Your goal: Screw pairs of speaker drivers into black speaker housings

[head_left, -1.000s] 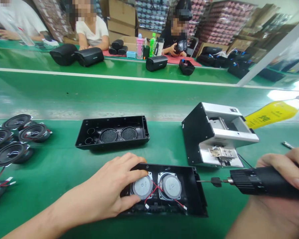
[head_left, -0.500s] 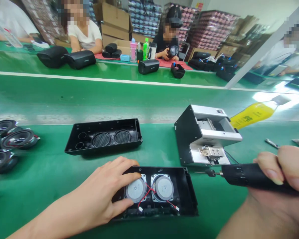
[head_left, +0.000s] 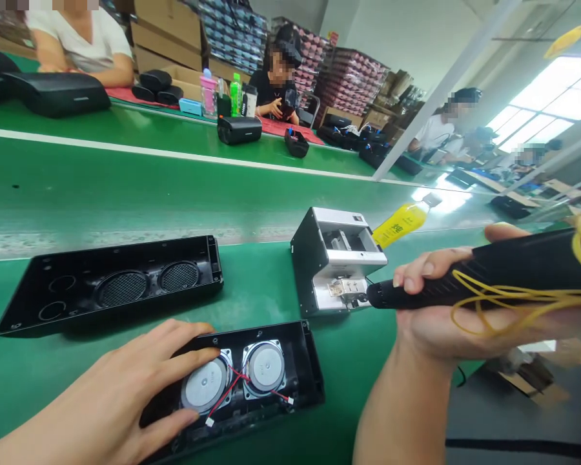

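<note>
My left hand (head_left: 126, 387) grips the left part of an open black speaker housing (head_left: 306, 371), thumb and forefinger touching the left speaker driver (head_left: 204, 385). Beside it in the housing sits a right driver (head_left: 266, 367); red wires with white plugs lie across both. My right hand (head_left: 430, 330) is wrapped round a black electric screwdriver (head_left: 518, 265) with a yellow cord looped about it. The tool's nose is at the front of the screw feeder (head_left: 304, 274), by its metal outlet (head_left: 349, 289); whether its bit touches a screw is hidden.
Another open housing (head_left: 82, 284) with two round grilles lies at the left. A yellow bottle (head_left: 401, 223) leans behind the feeder. Across the raised green line, people sit among finished black speakers (head_left: 239, 130). A white post (head_left: 416, 116) rises at the back right.
My right hand has brought the screwdriver over to the screw feeder's outlet. The camera has turned right, so everything sits further left. My left hand stays on the housing.
</note>
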`<state>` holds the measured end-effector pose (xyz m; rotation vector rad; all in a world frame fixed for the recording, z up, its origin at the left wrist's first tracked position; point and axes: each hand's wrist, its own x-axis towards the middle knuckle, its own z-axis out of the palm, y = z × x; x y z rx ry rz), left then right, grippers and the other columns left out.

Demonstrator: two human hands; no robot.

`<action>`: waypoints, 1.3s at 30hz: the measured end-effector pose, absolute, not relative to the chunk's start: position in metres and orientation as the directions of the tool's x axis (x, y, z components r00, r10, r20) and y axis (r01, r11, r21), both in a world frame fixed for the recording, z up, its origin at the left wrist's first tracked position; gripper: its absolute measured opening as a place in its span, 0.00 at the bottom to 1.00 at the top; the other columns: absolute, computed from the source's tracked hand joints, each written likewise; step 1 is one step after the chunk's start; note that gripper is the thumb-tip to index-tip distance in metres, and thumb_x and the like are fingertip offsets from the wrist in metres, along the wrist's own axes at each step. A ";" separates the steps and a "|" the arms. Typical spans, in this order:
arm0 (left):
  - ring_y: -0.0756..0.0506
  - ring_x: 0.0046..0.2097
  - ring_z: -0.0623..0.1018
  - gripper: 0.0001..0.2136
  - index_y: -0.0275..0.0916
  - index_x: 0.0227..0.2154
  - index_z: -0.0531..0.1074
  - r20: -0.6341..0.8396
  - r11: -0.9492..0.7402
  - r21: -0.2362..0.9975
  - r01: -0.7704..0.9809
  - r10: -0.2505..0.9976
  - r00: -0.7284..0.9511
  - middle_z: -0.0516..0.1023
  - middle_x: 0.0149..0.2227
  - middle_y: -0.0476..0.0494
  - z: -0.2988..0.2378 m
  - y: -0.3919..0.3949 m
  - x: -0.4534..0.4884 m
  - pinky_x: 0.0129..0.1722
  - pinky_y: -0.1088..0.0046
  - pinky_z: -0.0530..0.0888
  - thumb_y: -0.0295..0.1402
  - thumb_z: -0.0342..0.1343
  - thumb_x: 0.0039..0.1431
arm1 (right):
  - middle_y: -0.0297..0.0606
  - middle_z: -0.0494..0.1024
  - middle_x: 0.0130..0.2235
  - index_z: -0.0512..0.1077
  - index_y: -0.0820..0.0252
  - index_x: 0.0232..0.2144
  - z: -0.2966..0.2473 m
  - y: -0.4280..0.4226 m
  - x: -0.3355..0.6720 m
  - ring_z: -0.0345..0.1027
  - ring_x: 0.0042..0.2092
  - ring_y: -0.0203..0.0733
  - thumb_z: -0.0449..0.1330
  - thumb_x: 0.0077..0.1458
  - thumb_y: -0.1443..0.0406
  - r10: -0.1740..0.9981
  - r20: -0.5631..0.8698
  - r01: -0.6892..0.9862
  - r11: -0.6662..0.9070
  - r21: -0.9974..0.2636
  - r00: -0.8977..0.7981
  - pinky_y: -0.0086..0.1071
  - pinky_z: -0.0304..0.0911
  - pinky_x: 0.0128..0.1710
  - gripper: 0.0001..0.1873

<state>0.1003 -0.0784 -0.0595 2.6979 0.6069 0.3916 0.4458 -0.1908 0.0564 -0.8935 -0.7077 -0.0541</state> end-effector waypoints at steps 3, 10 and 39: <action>0.37 0.61 0.81 0.20 0.61 0.58 0.77 0.197 -0.851 0.384 0.357 0.454 0.869 0.77 0.65 0.52 -0.059 -0.078 0.101 0.54 0.60 0.84 0.46 0.63 0.63 | 0.28 0.64 0.21 0.79 0.58 0.46 0.048 -0.189 0.457 0.56 0.17 0.37 0.50 0.67 0.39 0.165 0.747 0.521 0.621 -0.586 0.644 0.26 0.56 0.10 0.33; 0.37 0.62 0.80 0.20 0.64 0.58 0.76 0.180 -0.852 0.374 0.366 0.454 0.872 0.76 0.65 0.55 -0.059 -0.079 0.102 0.55 0.57 0.84 0.47 0.63 0.63 | 0.28 0.62 0.20 0.79 0.58 0.46 0.048 -0.186 0.462 0.53 0.15 0.37 0.43 0.69 0.40 0.159 0.751 0.517 0.634 -0.576 0.642 0.26 0.54 0.08 0.35; 0.33 0.58 0.82 0.23 0.59 0.58 0.78 0.136 -0.870 0.368 0.329 0.400 0.906 0.79 0.63 0.48 -0.039 -0.076 0.108 0.53 0.54 0.85 0.39 0.68 0.58 | 0.25 0.65 0.20 0.80 0.52 0.51 0.063 -0.211 0.450 0.47 0.15 0.36 0.62 0.54 0.37 0.388 0.662 0.344 0.625 -0.701 0.642 0.30 0.48 0.10 0.34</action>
